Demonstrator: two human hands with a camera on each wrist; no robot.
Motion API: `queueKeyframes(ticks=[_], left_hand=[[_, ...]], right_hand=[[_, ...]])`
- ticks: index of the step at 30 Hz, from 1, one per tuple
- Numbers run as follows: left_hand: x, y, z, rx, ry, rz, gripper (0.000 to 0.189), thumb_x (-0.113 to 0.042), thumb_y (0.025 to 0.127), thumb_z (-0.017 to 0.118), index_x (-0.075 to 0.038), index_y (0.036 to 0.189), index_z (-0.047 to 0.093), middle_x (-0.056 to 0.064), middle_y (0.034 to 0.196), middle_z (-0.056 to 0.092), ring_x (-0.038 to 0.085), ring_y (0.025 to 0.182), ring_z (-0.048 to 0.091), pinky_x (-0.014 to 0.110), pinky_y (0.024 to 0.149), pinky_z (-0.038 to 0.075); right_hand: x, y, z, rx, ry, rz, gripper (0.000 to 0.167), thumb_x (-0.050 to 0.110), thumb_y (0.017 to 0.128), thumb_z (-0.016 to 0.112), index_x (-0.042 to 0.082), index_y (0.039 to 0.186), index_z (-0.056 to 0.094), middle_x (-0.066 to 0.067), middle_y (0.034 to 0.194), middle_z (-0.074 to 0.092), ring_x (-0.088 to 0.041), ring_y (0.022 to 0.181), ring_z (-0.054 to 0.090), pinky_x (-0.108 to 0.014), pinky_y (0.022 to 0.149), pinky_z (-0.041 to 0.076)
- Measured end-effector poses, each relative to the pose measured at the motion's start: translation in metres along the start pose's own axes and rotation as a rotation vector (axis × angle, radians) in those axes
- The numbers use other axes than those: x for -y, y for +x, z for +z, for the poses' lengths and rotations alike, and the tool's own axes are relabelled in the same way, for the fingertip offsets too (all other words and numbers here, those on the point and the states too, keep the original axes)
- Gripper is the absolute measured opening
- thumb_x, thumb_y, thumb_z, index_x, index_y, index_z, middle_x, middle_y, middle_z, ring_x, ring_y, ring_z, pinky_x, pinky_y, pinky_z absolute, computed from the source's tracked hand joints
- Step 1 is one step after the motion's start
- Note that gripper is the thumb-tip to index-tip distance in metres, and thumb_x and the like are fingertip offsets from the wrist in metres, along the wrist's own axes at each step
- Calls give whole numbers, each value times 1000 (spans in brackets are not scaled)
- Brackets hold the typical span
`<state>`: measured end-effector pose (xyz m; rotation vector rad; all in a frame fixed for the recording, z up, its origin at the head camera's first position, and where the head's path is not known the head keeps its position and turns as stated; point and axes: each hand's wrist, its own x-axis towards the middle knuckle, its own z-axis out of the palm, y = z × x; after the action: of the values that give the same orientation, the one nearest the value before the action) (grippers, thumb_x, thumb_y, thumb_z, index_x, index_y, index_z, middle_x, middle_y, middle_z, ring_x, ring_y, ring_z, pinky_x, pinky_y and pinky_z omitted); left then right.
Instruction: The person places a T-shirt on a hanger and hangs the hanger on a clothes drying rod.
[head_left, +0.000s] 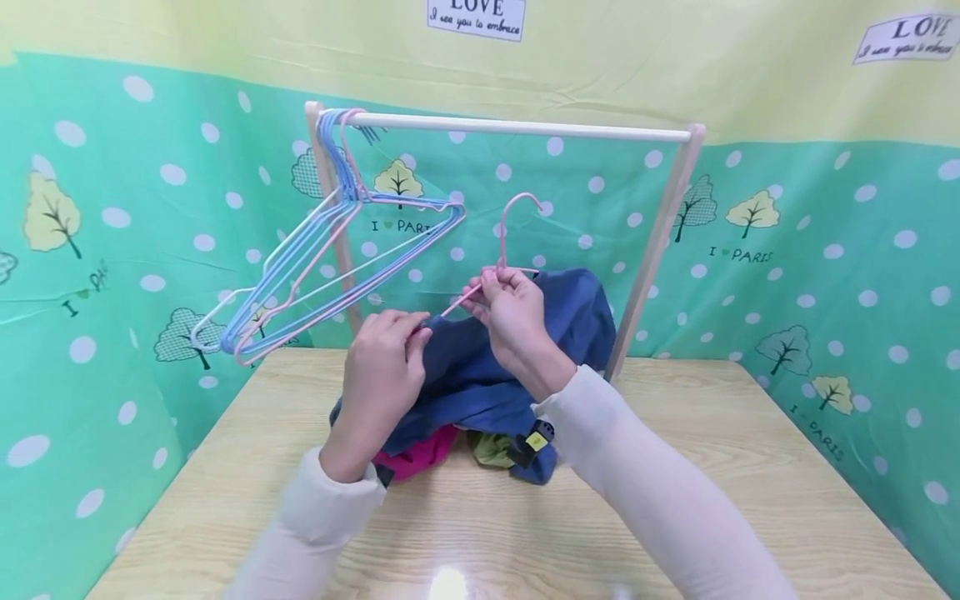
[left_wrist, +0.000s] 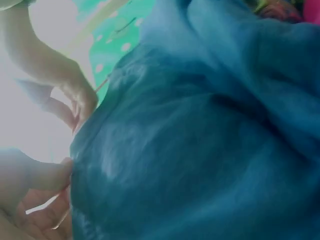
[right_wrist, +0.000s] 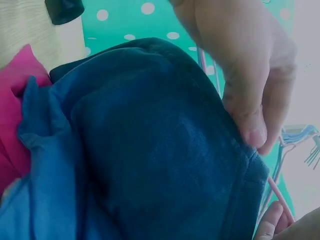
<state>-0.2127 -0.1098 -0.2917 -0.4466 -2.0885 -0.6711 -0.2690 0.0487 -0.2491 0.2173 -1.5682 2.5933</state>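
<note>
My right hand [head_left: 517, 321] pinches a pink wire hanger [head_left: 502, 237] just below its hook, which points up. One arm of this hanger slopes down to the left and goes into a dark blue garment [head_left: 465, 358]. At that spot my left hand [head_left: 382, 367] pinches the garment's edge between thumb and fingers. The right wrist view shows the left thumb [right_wrist: 255, 136] on the blue cloth's corner, with the pink wire [right_wrist: 277, 192] coming out beside it. Cloth hides the hanger's inserted end. The garment's lower part bunches on the table.
A rack with a white rail [head_left: 510, 127] and wooden posts stands behind. Several blue, white and pink hangers [head_left: 300, 242] hang at its left end. Magenta cloth [head_left: 423, 454] and green cloth [head_left: 491, 450] lie under the blue garment on the wooden table [head_left: 675, 483].
</note>
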Motion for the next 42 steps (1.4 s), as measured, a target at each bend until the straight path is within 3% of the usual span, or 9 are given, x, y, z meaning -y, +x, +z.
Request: queueKeyframes(ticks=[8,14,24,34,42], left_hand=[[9,4,-37,-111,1,-61,22,-9,93,75,5,110,75,22,107,71,42,99,63,53,86,53],[13,6,-61,-173,9,-105,22,-4,93,74,6,113,74,24,110,70,45,98,56,53,84,45],[30,13,-77,-290,144,-165,24,6,90,73,8,114,73,27,114,68,48,101,53,56,92,43],[37,14,-81,-232,183,-254,28,9,87,74,7,115,73,27,116,67,47,105,50,55,90,41],[43,12,-78,-210,175,-246,32,16,85,70,6,116,73,28,113,68,48,101,51,55,91,41]], right_hand=[[18,5,4,18,-20,-26,12,11,108,48,2,107,56,-10,95,60,-20,85,65,-33,84,59],[40,11,2,26,-35,-50,13,11,108,47,1,107,56,-10,93,60,-19,80,63,-32,79,57],[89,24,-3,44,-95,-64,15,13,108,48,2,105,58,-9,92,60,-22,84,62,-33,81,55],[129,34,-26,60,-166,-3,16,12,106,50,1,105,61,-9,89,62,-20,78,63,-28,76,57],[155,36,-48,66,-278,6,18,10,106,51,-2,112,63,-10,94,58,-19,81,58,-26,72,54]])
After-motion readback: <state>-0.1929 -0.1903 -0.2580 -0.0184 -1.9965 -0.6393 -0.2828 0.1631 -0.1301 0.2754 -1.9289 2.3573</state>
